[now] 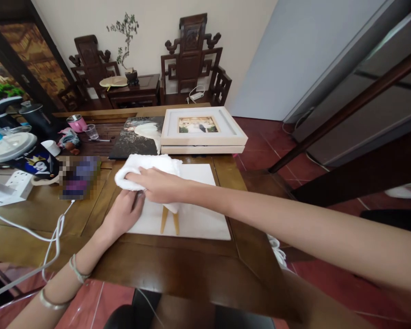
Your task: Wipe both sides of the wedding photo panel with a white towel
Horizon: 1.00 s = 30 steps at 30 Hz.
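Observation:
My right hand (160, 183) is closed on a folded white towel (147, 162), pressing it over the upper left part of a pale flat board (202, 219). My left hand (123, 212) lies at the left side of the board, its fingers stretched toward the towel. The tips of those fingers are hidden at the towel's lower edge. Two tapered tan strips (170, 221) show on the board below my right wrist; whether they are printed or solid I cannot tell.
Behind the board are stacked pale picture frames (205, 141) and a dark panel (125, 141) with a white patch. Leftward are a lidded dark cup (37, 160), a blurred-out phone (82, 178), white cables (58, 233) and a pink mug (76, 123). The wooden table's (178, 260) front edge is near my body.

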{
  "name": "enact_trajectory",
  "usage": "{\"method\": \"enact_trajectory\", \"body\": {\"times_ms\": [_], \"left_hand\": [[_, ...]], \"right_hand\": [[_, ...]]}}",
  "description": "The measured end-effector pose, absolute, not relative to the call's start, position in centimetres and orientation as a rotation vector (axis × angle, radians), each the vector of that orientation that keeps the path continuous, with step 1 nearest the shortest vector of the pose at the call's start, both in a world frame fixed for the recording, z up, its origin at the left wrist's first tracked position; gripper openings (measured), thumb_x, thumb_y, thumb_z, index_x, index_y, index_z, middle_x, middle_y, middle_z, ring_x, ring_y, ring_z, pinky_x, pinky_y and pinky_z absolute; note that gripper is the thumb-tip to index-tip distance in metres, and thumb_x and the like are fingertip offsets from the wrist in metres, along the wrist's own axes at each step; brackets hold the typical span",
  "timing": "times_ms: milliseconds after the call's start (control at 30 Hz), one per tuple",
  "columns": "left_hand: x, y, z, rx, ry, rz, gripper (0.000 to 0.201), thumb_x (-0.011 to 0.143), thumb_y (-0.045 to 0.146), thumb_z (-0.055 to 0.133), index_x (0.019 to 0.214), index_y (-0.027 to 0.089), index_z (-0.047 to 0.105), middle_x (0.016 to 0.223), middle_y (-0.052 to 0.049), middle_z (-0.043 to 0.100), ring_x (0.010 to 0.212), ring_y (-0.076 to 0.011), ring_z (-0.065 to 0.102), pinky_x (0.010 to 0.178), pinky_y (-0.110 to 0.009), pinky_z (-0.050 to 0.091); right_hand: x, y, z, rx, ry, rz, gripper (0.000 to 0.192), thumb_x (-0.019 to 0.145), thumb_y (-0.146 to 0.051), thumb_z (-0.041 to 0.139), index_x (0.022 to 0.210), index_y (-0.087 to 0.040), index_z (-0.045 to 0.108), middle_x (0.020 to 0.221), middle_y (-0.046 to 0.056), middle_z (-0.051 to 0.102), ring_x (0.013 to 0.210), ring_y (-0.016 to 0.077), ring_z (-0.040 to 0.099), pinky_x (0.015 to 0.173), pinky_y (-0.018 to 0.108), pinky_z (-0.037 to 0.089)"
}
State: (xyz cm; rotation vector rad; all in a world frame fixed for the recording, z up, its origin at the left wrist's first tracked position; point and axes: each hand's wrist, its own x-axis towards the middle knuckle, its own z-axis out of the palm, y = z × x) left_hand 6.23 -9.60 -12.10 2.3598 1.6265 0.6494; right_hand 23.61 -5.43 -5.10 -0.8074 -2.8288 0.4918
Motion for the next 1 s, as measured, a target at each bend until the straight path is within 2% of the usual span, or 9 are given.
{"method": "enact_trajectory", "body": {"times_ms": [67,267,400,567,667,733,800,933,1000], "left_hand": [[6.3,-9.6,-12.1,2.373,1.621,0.649,0.024,0.092,0.026,0.041,0.098,0.014,0.062,0.100,-0.016,0.068,0.098,-0.0307,0.066,0.088,-0.045,0.053],[6.3,-9.7,-11.8,2.395,1.524,0.726,0.034,0.093,0.026,0.042,0.121,0.012,0.056,0.131,-0.017,0.058,0.127,-0.0298,0.051,0.106,-0.046,0.042],[5.9,-9.6,-12.3,2.388,1.543,0.721,0.043,0.094,0.030,0.042,0.128,0.007,0.053,0.143,-0.020,0.048,0.138,-0.0299,0.039,0.115,-0.049,0.031],[5.8,-9.5,-12.7,2.380,1.545,0.713,0.046,0.094,0.031,0.040,0.129,0.004,0.053,0.145,-0.022,0.045,0.140,-0.0285,0.036,0.116,-0.048,0.030],[6.0,-9.5,-12.6,2.384,1.556,0.721,0.045,0.094,0.031,0.040,0.129,0.007,0.053,0.145,-0.021,0.045,0.140,-0.0281,0.036,0.116,-0.049,0.030],[6.1,-9.5,-12.5,2.386,1.560,0.716,0.044,0.094,0.031,0.040,0.129,0.008,0.053,0.145,-0.020,0.046,0.140,-0.0277,0.036,0.115,-0.050,0.030],[6.2,-9.5,-12.4,2.395,1.559,0.719,0.044,0.094,0.031,0.041,0.129,0.008,0.053,0.145,-0.020,0.046,0.139,-0.0274,0.037,0.115,-0.049,0.031],[6.5,-9.5,-12.4,2.416,1.561,0.724,0.046,0.095,0.032,0.041,0.129,0.005,0.053,0.144,-0.021,0.046,0.139,-0.0273,0.037,0.115,-0.049,0.031],[6.5,-9.5,-12.4,2.417,1.564,0.713,0.045,0.095,0.032,0.041,0.129,0.005,0.053,0.145,-0.021,0.046,0.139,-0.0273,0.037,0.115,-0.049,0.031]], "right_hand": [[22.8,-4.7,-4.5,-0.821,-2.860,0.511,0.052,0.078,0.000,0.038,0.125,-0.019,0.050,0.104,0.012,0.062,0.088,0.0251,0.060,0.069,0.034,0.046],[23.8,-3.6,-3.5,-0.935,-2.888,0.585,0.041,0.080,-0.005,0.042,0.117,-0.018,0.054,0.102,0.012,0.063,0.079,0.0227,0.060,0.059,0.028,0.040],[27.8,-3.1,-3.1,-1.011,-2.915,0.604,0.046,0.078,-0.003,0.041,0.120,-0.016,0.054,0.101,0.011,0.064,0.088,0.0248,0.060,0.068,0.030,0.042],[34.5,-4.4,-4.3,-1.243,-2.853,0.604,0.057,0.073,0.000,0.040,0.126,-0.018,0.052,0.097,0.009,0.066,0.090,0.0250,0.063,0.078,0.034,0.048],[36.4,-8.4,-6.2,-1.418,-2.774,0.495,0.061,0.072,0.002,0.039,0.129,-0.018,0.051,0.112,0.014,0.065,0.101,0.0302,0.063,0.082,0.042,0.051],[36.5,-12.2,-7.4,-1.324,-2.795,0.411,0.061,0.070,0.002,0.043,0.125,-0.019,0.056,0.136,0.016,0.052,0.130,0.0377,0.043,0.097,0.054,0.044],[36.2,-15.9,-8.3,-1.159,-2.823,0.421,0.062,0.066,0.003,0.047,0.121,-0.023,0.059,0.149,0.011,0.040,0.141,0.0398,0.024,0.104,0.062,0.034],[35.6,-19.3,-7.7,-0.958,-2.931,0.677,0.049,0.067,-0.002,0.054,0.108,-0.025,0.065,0.146,0.007,0.046,0.137,0.0409,0.032,0.103,0.064,0.037],[35.5,-18.3,-6.7,-1.002,-2.945,0.737,0.055,0.066,0.002,0.050,0.111,-0.026,0.064,0.145,0.006,0.048,0.136,0.0372,0.036,0.104,0.059,0.039]]}}
